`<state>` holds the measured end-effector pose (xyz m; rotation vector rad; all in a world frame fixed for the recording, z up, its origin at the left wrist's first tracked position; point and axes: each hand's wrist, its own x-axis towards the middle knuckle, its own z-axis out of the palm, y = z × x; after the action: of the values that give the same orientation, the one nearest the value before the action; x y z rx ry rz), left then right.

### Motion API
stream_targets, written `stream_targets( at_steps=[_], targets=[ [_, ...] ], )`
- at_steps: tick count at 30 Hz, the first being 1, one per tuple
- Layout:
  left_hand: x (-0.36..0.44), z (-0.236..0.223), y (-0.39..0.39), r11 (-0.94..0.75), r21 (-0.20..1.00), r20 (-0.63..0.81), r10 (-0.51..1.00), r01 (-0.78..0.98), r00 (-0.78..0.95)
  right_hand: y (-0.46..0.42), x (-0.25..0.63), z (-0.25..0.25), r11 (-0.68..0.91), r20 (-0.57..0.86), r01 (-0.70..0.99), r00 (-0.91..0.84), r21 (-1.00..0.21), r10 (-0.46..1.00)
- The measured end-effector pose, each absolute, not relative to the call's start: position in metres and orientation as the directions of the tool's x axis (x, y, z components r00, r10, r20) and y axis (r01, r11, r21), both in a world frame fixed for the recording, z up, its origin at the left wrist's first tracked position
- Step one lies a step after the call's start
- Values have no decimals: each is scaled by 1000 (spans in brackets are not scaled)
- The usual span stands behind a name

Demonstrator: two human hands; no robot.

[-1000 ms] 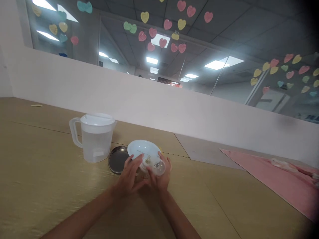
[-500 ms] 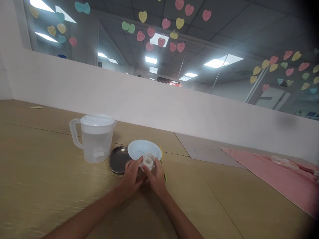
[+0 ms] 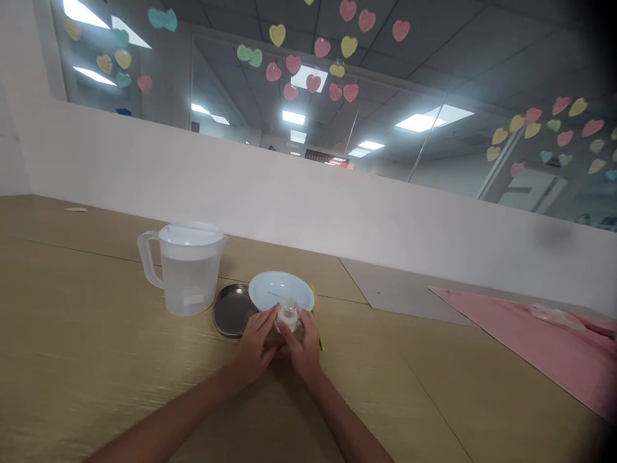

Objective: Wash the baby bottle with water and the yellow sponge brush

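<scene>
White-and-clear container (image 3: pixel 289 316) is on the near side of the pale blue bowl (image 3: pixel 277 283); your left hand (image 3: pixel 253 343) and right hand (image 3: pixel 305 345) curl around it, gripping from both sides. Metal tray (image 3: pixel 233 311) just left of bowl, lidded jug (image 3: pixel 190 278) farther left, pink sheet (image 3: pixel 544 347) well right.

No text can be read. Marks on the heart notes (image 3: pixel 351 93), upper middle of the frame, are too small to decipher; the label (image 3: pixel 194 299) on the jug (image 3: pixel 187 273), left of centre, is illegible.
</scene>
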<state>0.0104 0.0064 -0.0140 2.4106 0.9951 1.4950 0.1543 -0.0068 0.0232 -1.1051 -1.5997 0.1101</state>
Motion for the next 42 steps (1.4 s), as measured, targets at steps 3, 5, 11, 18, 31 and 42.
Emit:
stream_targets(
  at_steps=[3,5,11,18,31,42],
  targets=[
    [10,-14,7,-772,452,742,603,447,292,-7,153,22,550,730,595,94,-586,677],
    [11,-14,6,-767,466,739,611,441,283,-7,152,21,543,731,592,117,-595,672],
    [11,-13,6,-753,481,736,625,449,259,-6,152,20,548,719,589,84,-594,690],
    [9,-12,6,-751,461,727,625,472,284,-3,156,24,557,761,681,1,-476,648],
    [14,-6,4,-692,528,666,697,492,265,-3,160,18,566,764,675,-6,-473,645],
    [14,-8,9,-716,512,665,680,475,308,-5,160,20,556,708,555,88,-619,700]
  ],
)
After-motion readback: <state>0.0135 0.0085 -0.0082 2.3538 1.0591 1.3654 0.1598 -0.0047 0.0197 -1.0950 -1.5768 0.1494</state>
